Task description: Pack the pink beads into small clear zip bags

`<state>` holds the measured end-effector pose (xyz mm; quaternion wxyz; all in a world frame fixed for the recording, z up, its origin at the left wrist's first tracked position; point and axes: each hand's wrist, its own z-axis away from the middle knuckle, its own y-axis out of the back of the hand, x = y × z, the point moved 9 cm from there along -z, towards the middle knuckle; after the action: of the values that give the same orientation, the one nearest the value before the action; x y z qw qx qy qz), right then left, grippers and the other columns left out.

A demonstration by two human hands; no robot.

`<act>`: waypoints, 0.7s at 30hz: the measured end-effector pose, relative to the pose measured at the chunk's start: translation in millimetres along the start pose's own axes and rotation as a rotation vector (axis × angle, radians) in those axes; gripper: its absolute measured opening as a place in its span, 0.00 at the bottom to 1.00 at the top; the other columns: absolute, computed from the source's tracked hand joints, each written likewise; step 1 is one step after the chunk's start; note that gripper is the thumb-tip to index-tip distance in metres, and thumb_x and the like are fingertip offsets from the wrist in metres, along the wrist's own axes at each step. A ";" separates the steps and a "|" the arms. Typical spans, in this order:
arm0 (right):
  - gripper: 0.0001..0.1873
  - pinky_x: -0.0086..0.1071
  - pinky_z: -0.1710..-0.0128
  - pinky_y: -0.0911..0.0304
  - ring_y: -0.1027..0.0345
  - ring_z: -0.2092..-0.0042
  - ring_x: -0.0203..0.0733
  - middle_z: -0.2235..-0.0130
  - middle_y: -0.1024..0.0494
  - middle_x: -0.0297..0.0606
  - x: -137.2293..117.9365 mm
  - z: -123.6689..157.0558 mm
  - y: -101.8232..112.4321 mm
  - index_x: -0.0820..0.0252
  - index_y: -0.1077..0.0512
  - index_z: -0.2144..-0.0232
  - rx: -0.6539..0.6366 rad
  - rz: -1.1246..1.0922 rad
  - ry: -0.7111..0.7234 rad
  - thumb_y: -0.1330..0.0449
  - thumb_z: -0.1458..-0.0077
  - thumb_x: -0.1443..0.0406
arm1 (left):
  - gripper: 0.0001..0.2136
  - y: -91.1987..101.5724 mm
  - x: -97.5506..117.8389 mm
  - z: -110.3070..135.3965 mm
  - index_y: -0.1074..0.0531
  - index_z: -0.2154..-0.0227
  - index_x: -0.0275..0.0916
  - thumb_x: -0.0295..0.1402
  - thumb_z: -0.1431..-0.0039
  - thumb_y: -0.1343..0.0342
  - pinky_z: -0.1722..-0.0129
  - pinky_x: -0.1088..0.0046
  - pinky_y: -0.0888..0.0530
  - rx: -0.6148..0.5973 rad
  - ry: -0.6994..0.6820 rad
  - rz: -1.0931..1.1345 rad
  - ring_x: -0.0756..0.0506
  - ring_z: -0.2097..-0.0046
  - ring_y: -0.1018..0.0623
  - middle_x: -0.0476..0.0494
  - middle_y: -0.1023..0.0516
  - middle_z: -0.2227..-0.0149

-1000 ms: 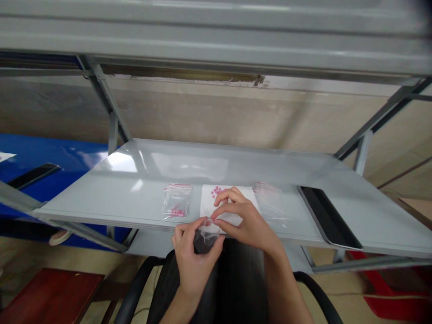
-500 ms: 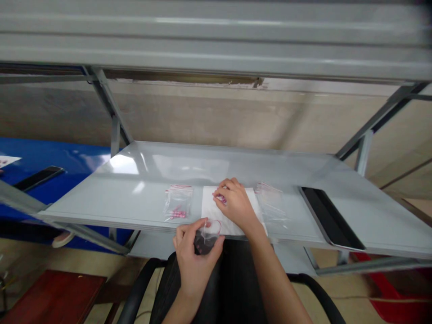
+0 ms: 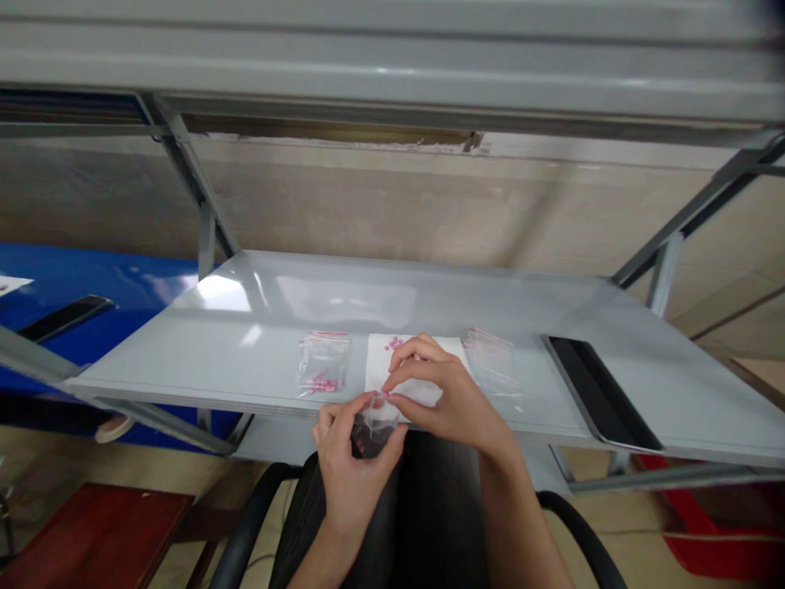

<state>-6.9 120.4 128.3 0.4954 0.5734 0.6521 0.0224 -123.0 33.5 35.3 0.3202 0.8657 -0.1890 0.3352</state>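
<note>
My left hand (image 3: pixel 349 466) grips a small clear zip bag (image 3: pixel 374 427) low over my lap, with a few pink beads faintly visible inside. The pinched fingertips of my right hand (image 3: pixel 445 388) are at the bag's open mouth, and whatever lies between them is hidden. Behind that hand, pink beads (image 3: pixel 393 343) lie on a white paper sheet (image 3: pixel 392 376). To its left lies a clear zip bag holding pink beads (image 3: pixel 322 364). To its right lie clear, red-edged zip bags (image 3: pixel 491 360).
All this rests on a glossy grey shelf (image 3: pixel 245 343) in a metal frame (image 3: pixel 205 241). A black tray (image 3: pixel 598 391) sits at its right end. Beyond it are a blue surface (image 3: pixel 91 282), a red-brown stool (image 3: pixel 91 532), a red crate (image 3: pixel 717 532) and black chair arms (image 3: pixel 245 528).
My right hand has moved from the paper, down and left, to the bag's mouth. The pink beads on the paper show again. My left hand and the bag stay nearly still.
</note>
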 end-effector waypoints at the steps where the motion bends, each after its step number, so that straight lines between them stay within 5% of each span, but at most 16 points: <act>1: 0.06 0.38 0.51 0.34 0.30 0.54 0.42 0.60 0.24 0.35 -3.7 1.8 -0.2 0.53 0.21 0.65 -0.030 -0.016 0.002 0.34 0.43 0.71 | 0.18 0.8 0.0 -0.1 0.25 0.55 0.43 0.38 0.49 0.31 0.62 0.61 0.29 0.006 0.000 0.000 0.39 0.63 0.25 0.46 0.24 0.66; 5: 0.05 0.38 0.52 0.33 0.27 0.57 0.41 0.62 0.22 0.35 3.7 4.5 5.5 0.55 0.21 0.65 -0.005 -0.045 -0.006 0.35 0.42 0.70 | 0.17 0.6 0.8 -0.8 0.26 0.54 0.43 0.38 0.47 0.32 0.61 0.62 0.30 -0.004 -0.021 0.006 0.40 0.63 0.26 0.46 0.22 0.65; 9: 0.05 0.33 0.57 0.32 0.27 0.60 0.40 0.64 0.20 0.37 40.4 -2.9 9.2 0.60 0.22 0.67 0.095 0.232 -0.127 0.37 0.41 0.72 | 0.17 0.2 4.5 -0.2 0.27 0.54 0.43 0.36 0.47 0.33 0.60 0.62 0.31 -0.015 -0.050 0.010 0.40 0.63 0.26 0.47 0.20 0.63; 13: 0.06 0.41 0.54 0.37 0.31 0.57 0.48 0.63 0.20 0.42 66.5 -17.1 -6.0 0.61 0.20 0.66 0.054 0.437 -0.213 0.36 0.42 0.73 | 0.18 7.7 16.2 2.0 0.27 0.53 0.42 0.37 0.45 0.33 0.60 0.62 0.32 -0.001 -0.101 0.033 0.41 0.62 0.26 0.46 0.20 0.62; 21: 0.10 0.44 0.56 0.43 0.36 0.53 0.54 0.59 0.22 0.46 76.1 -27.7 -29.0 0.61 0.19 0.70 -0.020 0.582 -0.247 0.39 0.41 0.75 | 0.23 30.3 37.0 8.3 0.29 0.49 0.39 0.42 0.44 0.32 0.60 0.62 0.28 0.059 -0.310 0.302 0.40 0.59 0.26 0.42 0.21 0.61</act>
<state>-35.3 184.0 77.8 0.5493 0.7294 0.3954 0.0998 -109.5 1.7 69.5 0.2079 0.8777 -0.3537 0.2477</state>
